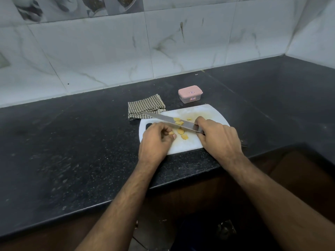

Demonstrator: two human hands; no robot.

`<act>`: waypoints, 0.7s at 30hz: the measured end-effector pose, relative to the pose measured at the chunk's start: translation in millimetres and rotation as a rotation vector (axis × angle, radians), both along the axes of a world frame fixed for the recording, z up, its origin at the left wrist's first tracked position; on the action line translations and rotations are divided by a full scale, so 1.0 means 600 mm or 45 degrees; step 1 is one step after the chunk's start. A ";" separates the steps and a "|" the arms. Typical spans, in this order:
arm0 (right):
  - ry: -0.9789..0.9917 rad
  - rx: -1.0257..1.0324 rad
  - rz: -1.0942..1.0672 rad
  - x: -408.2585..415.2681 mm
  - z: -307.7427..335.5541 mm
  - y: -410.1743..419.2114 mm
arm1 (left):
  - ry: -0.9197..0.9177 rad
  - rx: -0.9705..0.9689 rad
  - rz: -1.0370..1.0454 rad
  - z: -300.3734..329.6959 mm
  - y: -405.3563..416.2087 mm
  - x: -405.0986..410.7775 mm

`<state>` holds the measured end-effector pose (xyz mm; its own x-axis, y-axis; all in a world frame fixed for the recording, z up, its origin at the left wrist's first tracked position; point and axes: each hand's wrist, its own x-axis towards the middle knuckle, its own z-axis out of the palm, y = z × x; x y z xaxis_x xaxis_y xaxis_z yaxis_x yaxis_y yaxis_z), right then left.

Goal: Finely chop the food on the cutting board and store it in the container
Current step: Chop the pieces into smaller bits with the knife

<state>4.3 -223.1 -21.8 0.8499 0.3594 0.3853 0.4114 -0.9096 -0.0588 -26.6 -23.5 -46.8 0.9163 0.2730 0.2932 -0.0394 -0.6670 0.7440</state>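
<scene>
- Cloth [145,108] lies on the worktop [72,142], touching the board [213,115].
- Left hand [155,137] pinches 1 food piece [171,132].
- Slices [182,132] lie mid-board.
- Right hand [215,134] grips the knife [170,121], blade over the slices.
- Container [190,94], lid on, stands behind.

Obs.: my left hand [157,138] and right hand [215,135] were bare, no gloves, rings, watch or wristbands seen. Both forearms were uncovered to the frame's lower edge; no sleeve was in view. Fine hair showed along both forearms. Fingernails were short.
</scene>
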 end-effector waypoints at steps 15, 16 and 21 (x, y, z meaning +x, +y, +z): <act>-0.049 0.003 0.003 -0.006 0.005 -0.003 | -0.396 0.163 0.116 0.015 -0.010 -0.020; -0.061 0.005 0.011 -0.007 0.005 -0.003 | -0.433 0.224 0.128 0.015 -0.010 -0.020; -0.192 -0.020 0.002 -0.004 -0.007 -0.007 | -0.293 0.316 -0.008 0.013 -0.012 -0.017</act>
<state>1.9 -227.3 -26.2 0.7823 0.3678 0.5027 0.4160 -0.9092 0.0178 -36.8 -30.7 -38.9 0.8197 0.1615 0.5495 -0.1925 -0.8260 0.5298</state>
